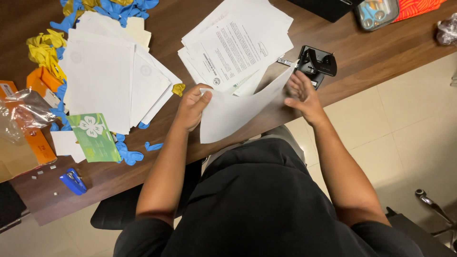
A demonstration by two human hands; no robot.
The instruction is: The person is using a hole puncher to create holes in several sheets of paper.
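Left hand (pixel 193 105) is pinched shut on the near-left corner of a blank white sheet (pixel 238 110), thumb on top, fingers curled beneath. Right hand (pixel 302 95) has its fingers spread loosely, touching the sheet's far right edge, just beside the black hole punch (pixel 316 63). That sheet is lifted over the near edge of the brown surface (pixel 362 57). Farther back lies a printed paper stack (pixel 238 45); left, another white pile (pixel 112 81), blue and yellow balloons (pixel 45 50), a blue stapler (pixel 74 181). Far right, a clear case (pixel 376 13) holds small items, too tiny to identify.
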